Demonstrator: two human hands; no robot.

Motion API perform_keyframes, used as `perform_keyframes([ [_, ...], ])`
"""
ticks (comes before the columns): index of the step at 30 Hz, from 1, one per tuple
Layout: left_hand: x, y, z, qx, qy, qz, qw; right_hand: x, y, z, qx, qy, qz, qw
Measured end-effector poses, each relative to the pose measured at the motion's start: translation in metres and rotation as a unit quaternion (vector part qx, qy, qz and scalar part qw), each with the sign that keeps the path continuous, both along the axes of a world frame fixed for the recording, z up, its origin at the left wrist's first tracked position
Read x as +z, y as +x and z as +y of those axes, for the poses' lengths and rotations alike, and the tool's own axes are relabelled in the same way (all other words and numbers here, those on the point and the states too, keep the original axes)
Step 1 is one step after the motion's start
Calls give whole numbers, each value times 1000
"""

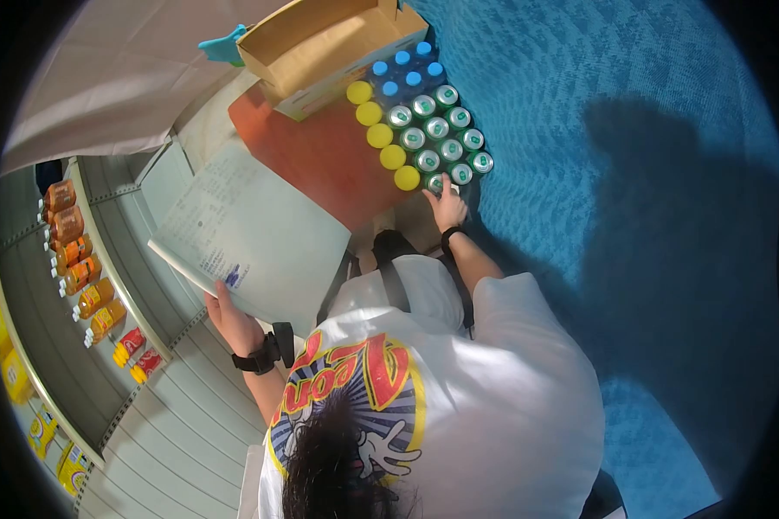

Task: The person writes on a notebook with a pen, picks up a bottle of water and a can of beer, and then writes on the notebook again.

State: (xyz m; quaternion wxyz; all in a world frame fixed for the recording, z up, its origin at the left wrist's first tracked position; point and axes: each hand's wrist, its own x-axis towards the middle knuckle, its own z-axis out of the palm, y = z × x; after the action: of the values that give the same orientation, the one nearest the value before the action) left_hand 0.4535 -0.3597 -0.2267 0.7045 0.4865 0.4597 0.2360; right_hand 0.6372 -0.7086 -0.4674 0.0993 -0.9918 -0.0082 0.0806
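My left hand (234, 327), with a black band at the wrist, is closed on the lower left edge of a large whitish notebook (277, 216). Faint handwriting and a dark blue scribble show on its page. My right hand (447, 210) reaches to the near corner of a block of green drink cans (436, 128) with silver tops. Its thumb and index finger are around the top of the nearest can (435, 183); the other fingers are partly hidden. Beside the cans runs a row of yellow-capped containers (379, 136), and behind them stand several blue-capped bottles (414, 79).
An open cardboard box (329, 48) lies behind a reddish-brown board (312, 156). A turquoise object (223, 47) is beside the box. Shelves (125, 294) at left hold orange and brown drink bottles (80, 274) and yellow packets (71, 467). Blue textured flooring (537, 112) spreads at right, partly shadowed.
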Motion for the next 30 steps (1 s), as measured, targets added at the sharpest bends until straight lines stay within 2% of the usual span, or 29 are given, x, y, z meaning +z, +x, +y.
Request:
perform_keyframes([
  [6, -3, -3, 0, 5, 7, -3, 1000, -2, -3, 5, -29, 12, 28, 999],
  [15, -5, -3, -4, 11, 13, -13, 1000, 4, -9, 0, -9, 63, 35, 997],
  [21, -8, -5, -5, 26, 12, -12, 1000, 7, -15, 4, -57, 113, -48, 991],
  [22, -8, -4, -7, 36, 10, -11, 999, 5, -15, 4, -61, 133, -75, 986],
  [23, -8, -4, -8, 35, 17, -16, 999, 4, -16, 4, -71, 206, -57, 974],
  [25, -10, 1, -12, 49, 38, -20, 998, -10, -13, 0, -21, 283, -108, 953],
  [26, -12, 1, -13, 58, 40, -28, 997, 5, -8, 5, 13, 283, -91, 955],
  [28, -20, 1, -18, 79, 47, -43, 995, 3, -5, 9, 3, 333, -11, 943],
  [30, -11, 6, -22, 108, 52, -69, 990, 36, -4, 27, 56, 302, 34, 951],
])
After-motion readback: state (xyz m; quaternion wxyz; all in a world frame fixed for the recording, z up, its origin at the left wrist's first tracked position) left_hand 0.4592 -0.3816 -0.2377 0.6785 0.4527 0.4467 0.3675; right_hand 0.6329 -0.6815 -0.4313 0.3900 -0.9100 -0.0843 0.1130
